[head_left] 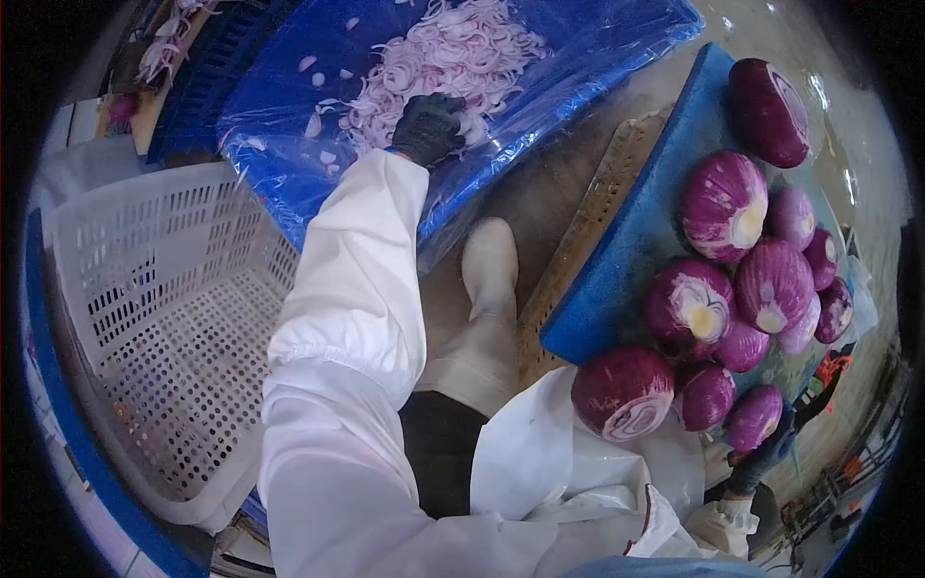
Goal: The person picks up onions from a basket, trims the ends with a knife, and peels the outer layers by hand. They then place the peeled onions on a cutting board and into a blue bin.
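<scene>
My left hand (431, 127), in a dark glove, reaches into the blue bin (279, 116) lined with clear plastic. Its fingers curl at the edge of a heap of sliced onion (434, 58), with pale slices against them. Near the lower right, my right hand (763, 460), also dark-gloved, is beside and partly under a purple onion (753, 418); its fingers are mostly hidden. Several whole or trimmed purple onions (725, 206) lie on the blue-edged board (626, 236).
A white perforated crate (173, 337) stands at the left. Between bin and board, a white boot (491, 260) is on the wet floor. A tan perforated crate (597, 207) sits below the board. More sliced onion (164, 48) shows at the upper left.
</scene>
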Available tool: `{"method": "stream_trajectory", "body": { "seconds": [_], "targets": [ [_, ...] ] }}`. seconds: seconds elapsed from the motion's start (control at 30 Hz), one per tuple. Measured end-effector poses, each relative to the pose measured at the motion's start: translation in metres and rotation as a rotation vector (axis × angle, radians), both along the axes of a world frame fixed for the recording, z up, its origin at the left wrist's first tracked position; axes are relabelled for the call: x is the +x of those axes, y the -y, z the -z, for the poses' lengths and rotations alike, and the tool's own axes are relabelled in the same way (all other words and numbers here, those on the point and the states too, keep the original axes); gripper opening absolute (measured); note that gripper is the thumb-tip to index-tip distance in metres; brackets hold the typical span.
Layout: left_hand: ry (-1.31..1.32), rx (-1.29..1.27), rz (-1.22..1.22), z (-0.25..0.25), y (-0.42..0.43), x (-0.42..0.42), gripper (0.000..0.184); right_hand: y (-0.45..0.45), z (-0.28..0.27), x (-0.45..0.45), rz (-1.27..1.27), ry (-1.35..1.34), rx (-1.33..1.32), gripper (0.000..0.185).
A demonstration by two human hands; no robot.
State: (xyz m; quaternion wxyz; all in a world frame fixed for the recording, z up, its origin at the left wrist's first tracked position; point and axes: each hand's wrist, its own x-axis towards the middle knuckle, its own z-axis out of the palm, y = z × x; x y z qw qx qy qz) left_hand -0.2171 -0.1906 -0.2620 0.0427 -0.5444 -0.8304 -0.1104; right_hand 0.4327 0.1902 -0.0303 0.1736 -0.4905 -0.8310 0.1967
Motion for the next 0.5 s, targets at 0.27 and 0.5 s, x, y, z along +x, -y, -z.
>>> {"method": "stream_trajectory", "body": {
  "seconds": [0.27, 0.5],
  "targets": [
    [0.047, -0.139, -0.008, 0.028, -0.028, 0.014, 0.043, -0.003, 0.007, 0.006, 0.117, -0.353, -0.245, 0.043],
    [0.307, -0.273, -0.205, 0.021, -0.040, 0.025, 0.039, 0.005, 0.001, -0.006, -0.010, -0.086, -0.063, 0.038]
  ]
}}
